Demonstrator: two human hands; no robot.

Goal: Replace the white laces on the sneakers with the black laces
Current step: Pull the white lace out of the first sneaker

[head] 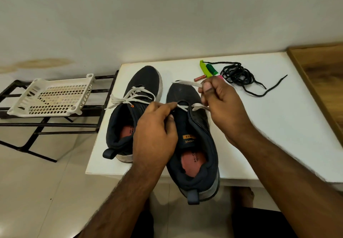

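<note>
Dark mesh sneaker (194, 145), the nearer one, juts heel-first over the table (269, 126) edge toward the person, which brings its eyelets close under both hands. Its white lace (187, 83) is mostly out already; only a crossing or two near the toe remains threaded.

Left hand (154, 132) rests over the tongue with thumb and fingers pinched at the lace where it crosses, likely to steady the shoe and feed slack. Right hand (220, 106) is clenched around the lace's free length, raised above the toe; the loose end sticks out leftward past its thumb. Held high like that, the pull runs straight up out of the eyelets, so my guess is the step in hand is drawing the lace free.

Just left, the second sneaker (133, 111) stands toe away, its own white lace (130, 96) fully threaded and tied, untouched so far.

Farther back on the right, the black laces (239, 75) lie in a loose tangle with one end trailing right, well apart from both shoes but within reach for rethreading. Beside them are a green clip (205, 69), a green tube (212, 69) and a small reddish battery (200, 78).

Off the table's left, a white basket (52, 96) sits on a black rack (37, 126).
</note>
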